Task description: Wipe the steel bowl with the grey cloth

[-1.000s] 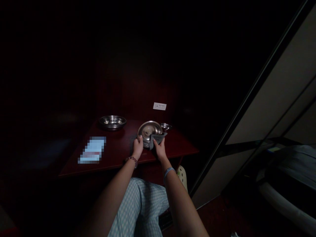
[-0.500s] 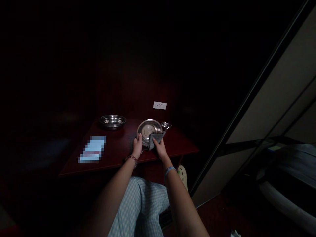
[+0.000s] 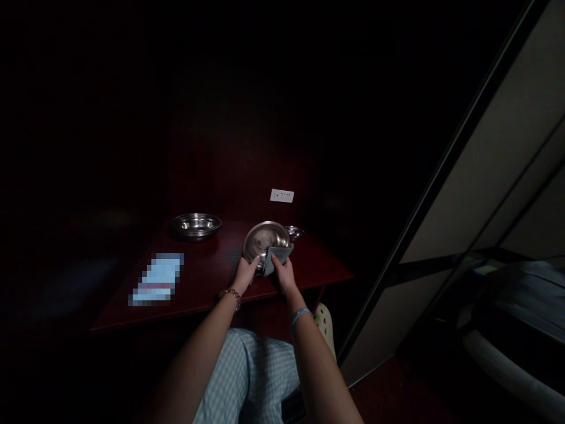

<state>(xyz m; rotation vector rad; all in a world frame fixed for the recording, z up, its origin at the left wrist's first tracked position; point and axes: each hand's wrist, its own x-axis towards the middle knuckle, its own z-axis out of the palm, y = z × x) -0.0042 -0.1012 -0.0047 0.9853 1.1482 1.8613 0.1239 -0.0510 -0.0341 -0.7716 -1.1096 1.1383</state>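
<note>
Your left hand (image 3: 245, 275) presses its fingers against the near rim of a tilted steel bowl (image 3: 265, 237). Your right hand (image 3: 283, 275) pinches a grey cloth (image 3: 279, 259) onto that bowl, which stands just in from the near edge of a dark red table (image 3: 207, 282). Far left, a second steel bowl (image 3: 196, 226) sits with no hand on it; a small steel dish (image 3: 294, 232) sits just right of the held bowl. Near left lies a blurred card (image 3: 156, 280).

Home room: wooden table (image 3: 207, 288), wall socket (image 3: 281, 195), sliding door (image 3: 485, 165).

Small steel bowl (image 3: 294, 232) just past hands (image 3: 245, 275); second steel bowl (image 3: 196, 226) well left.
</note>
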